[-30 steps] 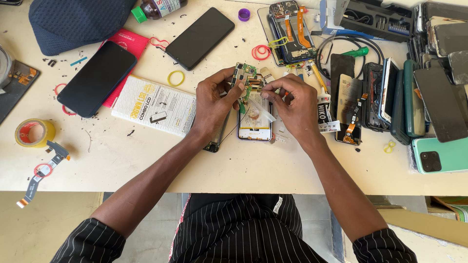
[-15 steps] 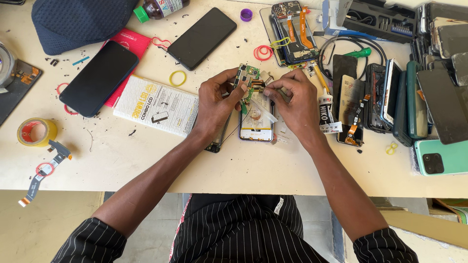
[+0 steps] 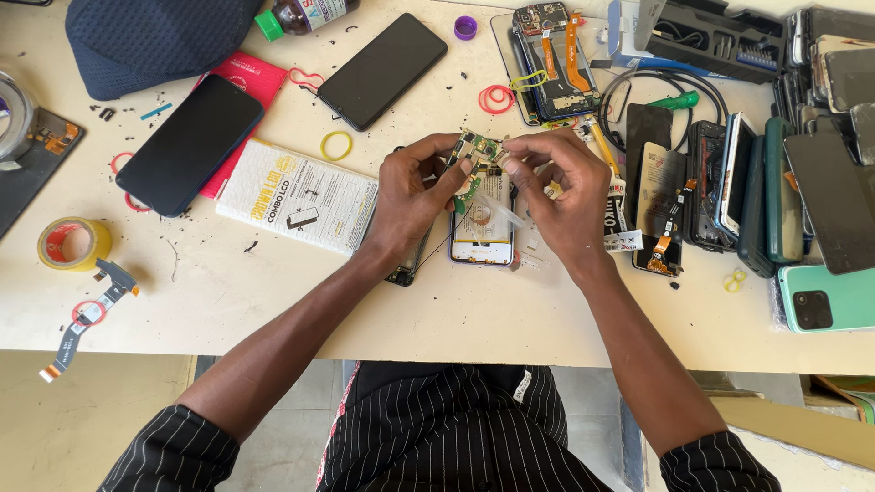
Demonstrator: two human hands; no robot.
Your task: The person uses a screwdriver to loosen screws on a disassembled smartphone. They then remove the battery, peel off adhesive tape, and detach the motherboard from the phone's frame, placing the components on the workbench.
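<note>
While both hands [image 3: 497, 182] pinch green circuit board [image 3: 480, 148] | above opened phone [image 3: 481, 228]

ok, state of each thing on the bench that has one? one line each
left hand: gripping green circuit board
right hand: pinching the board's other end
opened phone: back off, lying flat under the hands
two black phones: screens dark
brown bottle: green cap on, lying down
tape roll: lying flat
</note>
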